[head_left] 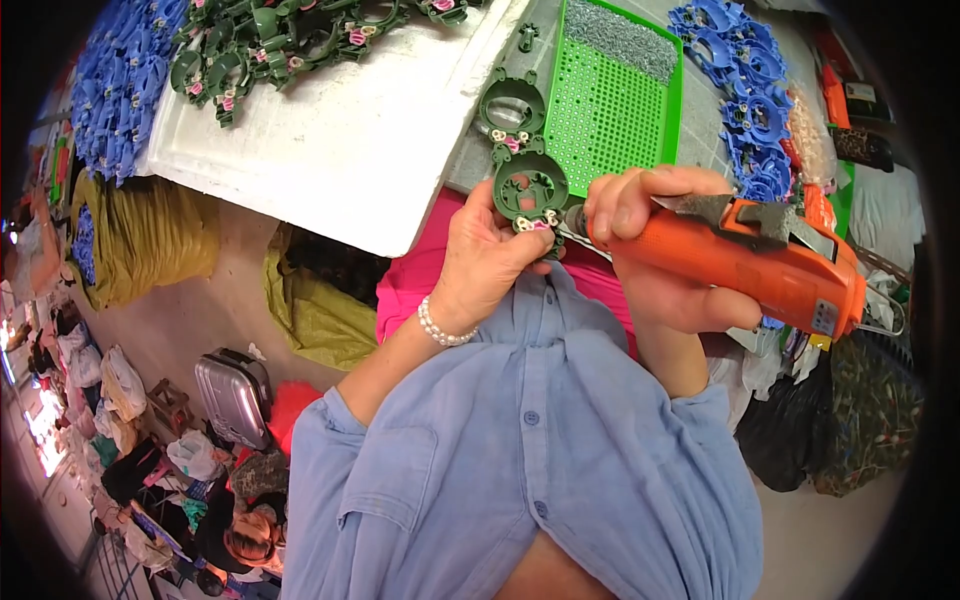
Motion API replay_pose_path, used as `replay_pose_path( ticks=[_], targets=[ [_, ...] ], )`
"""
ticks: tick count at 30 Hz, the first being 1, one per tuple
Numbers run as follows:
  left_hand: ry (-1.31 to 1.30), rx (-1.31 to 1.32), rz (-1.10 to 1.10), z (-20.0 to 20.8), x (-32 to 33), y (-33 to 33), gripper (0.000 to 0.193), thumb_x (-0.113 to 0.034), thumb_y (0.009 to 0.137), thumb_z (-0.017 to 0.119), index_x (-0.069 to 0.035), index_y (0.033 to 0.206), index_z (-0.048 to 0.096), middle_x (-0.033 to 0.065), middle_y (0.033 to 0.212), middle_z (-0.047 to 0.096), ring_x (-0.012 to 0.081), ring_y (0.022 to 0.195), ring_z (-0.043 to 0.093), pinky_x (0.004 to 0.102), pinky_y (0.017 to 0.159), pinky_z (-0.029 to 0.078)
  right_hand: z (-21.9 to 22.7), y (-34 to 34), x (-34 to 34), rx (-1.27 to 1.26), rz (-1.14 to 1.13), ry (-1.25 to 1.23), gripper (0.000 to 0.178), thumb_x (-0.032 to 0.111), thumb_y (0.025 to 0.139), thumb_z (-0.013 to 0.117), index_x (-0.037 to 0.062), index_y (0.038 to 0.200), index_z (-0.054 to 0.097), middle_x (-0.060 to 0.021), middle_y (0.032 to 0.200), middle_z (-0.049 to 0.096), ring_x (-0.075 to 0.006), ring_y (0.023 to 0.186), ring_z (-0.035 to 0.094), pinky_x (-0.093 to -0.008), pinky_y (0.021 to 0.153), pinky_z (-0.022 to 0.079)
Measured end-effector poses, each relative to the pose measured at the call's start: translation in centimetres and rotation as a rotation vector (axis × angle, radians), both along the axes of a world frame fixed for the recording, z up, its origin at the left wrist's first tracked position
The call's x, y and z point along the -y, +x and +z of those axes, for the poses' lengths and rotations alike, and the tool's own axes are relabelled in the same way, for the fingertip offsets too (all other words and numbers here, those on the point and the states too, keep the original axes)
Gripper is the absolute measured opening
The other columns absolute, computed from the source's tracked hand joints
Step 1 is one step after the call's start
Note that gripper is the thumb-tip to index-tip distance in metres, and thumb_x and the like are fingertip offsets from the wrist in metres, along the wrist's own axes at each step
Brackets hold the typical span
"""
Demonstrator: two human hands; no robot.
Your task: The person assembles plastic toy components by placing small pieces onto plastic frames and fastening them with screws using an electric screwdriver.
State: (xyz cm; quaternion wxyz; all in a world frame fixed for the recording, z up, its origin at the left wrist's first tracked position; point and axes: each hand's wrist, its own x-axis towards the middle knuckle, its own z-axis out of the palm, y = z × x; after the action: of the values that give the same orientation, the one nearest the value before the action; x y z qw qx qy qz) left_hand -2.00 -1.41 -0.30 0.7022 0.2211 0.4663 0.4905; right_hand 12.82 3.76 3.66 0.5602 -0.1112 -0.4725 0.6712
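Note:
My left hand (487, 240) is closed on a dark green round plastic part (531, 186) with small pink and cream flower pieces on its rim. The thumb presses beside the flowers. My right hand (655, 235) grips an orange cordless power screwdriver (735, 262), its tip pointing left at the flowered edge of the part. Whether the tip touches a screw is hidden by the fingers. Just beyond, a second green ring part (513, 103) with similar flowers adjoins the held one. Farther up lies a small dark green piece (527, 38).
A bright green perforated tray (618, 110) holds a heap of small grey screws (620, 37). Left is a white foam board (320, 150) bearing many green flowered parts (270, 50). Blue parts stack at far left (125, 90) and right (755, 100). Yellow sacks (145, 240) stand below.

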Motion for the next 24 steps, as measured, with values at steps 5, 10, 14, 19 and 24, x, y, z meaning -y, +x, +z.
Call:
replay_pose_path(
  ticks=[5,10,14,19,24],
  targets=[
    [0.022,-0.004,-0.002,-0.3,0.1,0.2,0.036,0.001,0.08,0.061,-0.004,0.113,0.046,0.0063,0.093,0.062,0.0143,0.072,0.063,0.0228,0.055,0.052,-0.8,-0.4,0.3,0.039,-0.066,0.002,0.1,0.084,0.058,0.053,0.0001,0.112,0.048,-0.0063,0.082,0.054,-0.0199,0.072,0.053,-0.0362,0.07,0.042],
    [0.003,-0.02,0.089,-0.1,0.4,1.1,0.036,0.002,0.079,0.06,-0.004,0.112,0.046,0.006,0.091,0.062,0.0137,0.072,0.063,0.023,0.054,0.052,-0.8,0.0,0.3,0.134,-0.025,0.134,0.093,0.079,0.062,0.057,-0.0005,0.109,0.049,-0.0081,0.081,0.054,-0.0212,0.072,0.053,-0.0374,0.069,0.043],
    [-0.01,0.017,0.091,0.0,0.1,0.8,0.037,0.004,0.076,0.059,-0.001,0.109,0.045,0.007,0.089,0.06,0.0139,0.069,0.063,0.0234,0.052,0.053,-0.6,-0.2,0.5,0.139,-0.028,0.05,0.093,0.08,0.061,0.057,-0.0002,0.109,0.049,-0.0078,0.08,0.054,-0.0212,0.071,0.053,-0.0372,0.07,0.043],
    [-0.027,0.076,0.065,-0.6,0.3,0.5,0.038,0.004,0.077,0.058,-0.003,0.112,0.045,0.0089,0.095,0.061,0.0177,0.07,0.064,0.0243,0.054,0.053,0.5,0.9,-0.3,0.059,-0.051,0.118,0.099,0.084,0.059,0.052,0.0006,0.112,0.048,-0.0059,0.08,0.054,-0.02,0.07,0.052,-0.0361,0.068,0.042],
    [-0.062,0.145,0.042,-0.2,0.2,0.3,0.038,0.0,0.08,0.059,-0.005,0.115,0.045,0.0117,0.101,0.061,0.021,0.073,0.065,0.0258,0.055,0.054,0.5,3.0,-1.4,0.051,-0.127,0.172,0.101,0.084,0.06,0.049,-0.001,0.115,0.048,-0.0075,0.08,0.055,-0.0196,0.069,0.051,-0.0347,0.066,0.042]
  ],
)
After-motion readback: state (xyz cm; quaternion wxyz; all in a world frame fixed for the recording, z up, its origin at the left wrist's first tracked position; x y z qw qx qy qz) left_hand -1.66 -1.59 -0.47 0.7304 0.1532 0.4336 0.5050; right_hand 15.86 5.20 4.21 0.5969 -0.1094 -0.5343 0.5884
